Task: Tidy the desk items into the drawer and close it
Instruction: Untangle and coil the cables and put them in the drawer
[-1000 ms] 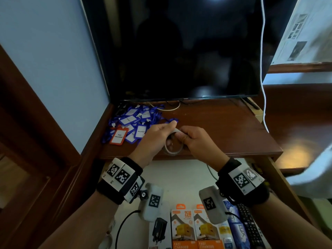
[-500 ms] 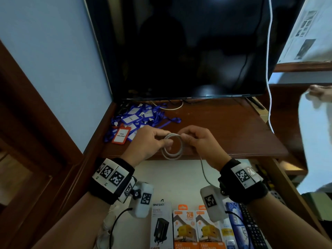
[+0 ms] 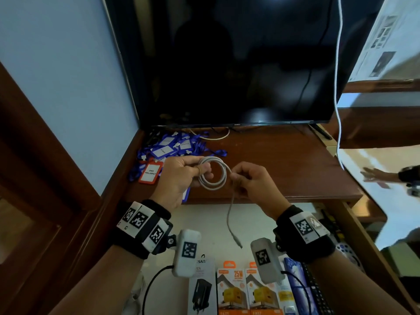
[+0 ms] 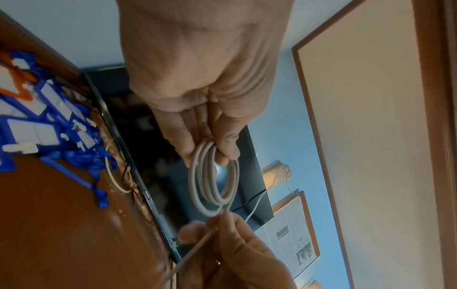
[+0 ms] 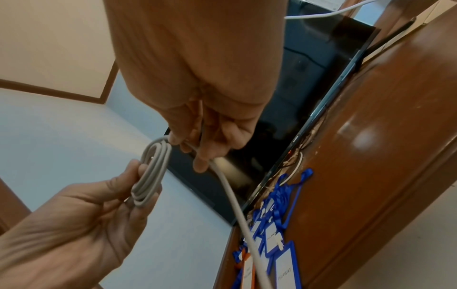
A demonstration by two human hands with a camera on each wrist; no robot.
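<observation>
The white cable (image 3: 212,172) is now a tidy coil of several loops held in the air just above the table's (image 3: 284,169) front edge. A second ago it was a tighter bundle hidden between the two fists; since then the hands have drawn a little apart and the coil shows whole. The left hand (image 3: 179,176) has its grip pinched on the loops at the coil's 9 o'clock side. The right hand (image 3: 251,181) pinches the strand at 3 o'clock, and a loose tail (image 3: 231,221) hangs from it toward 6 o'clock, over the open drawer (image 3: 227,223). So the winding looks nearly done, with only that tail left to wrap or tuck before the coil goes into the drawer. At 10 o'clock on the table the blue lanyard badges (image 3: 172,148) are not yet put away.
</observation>
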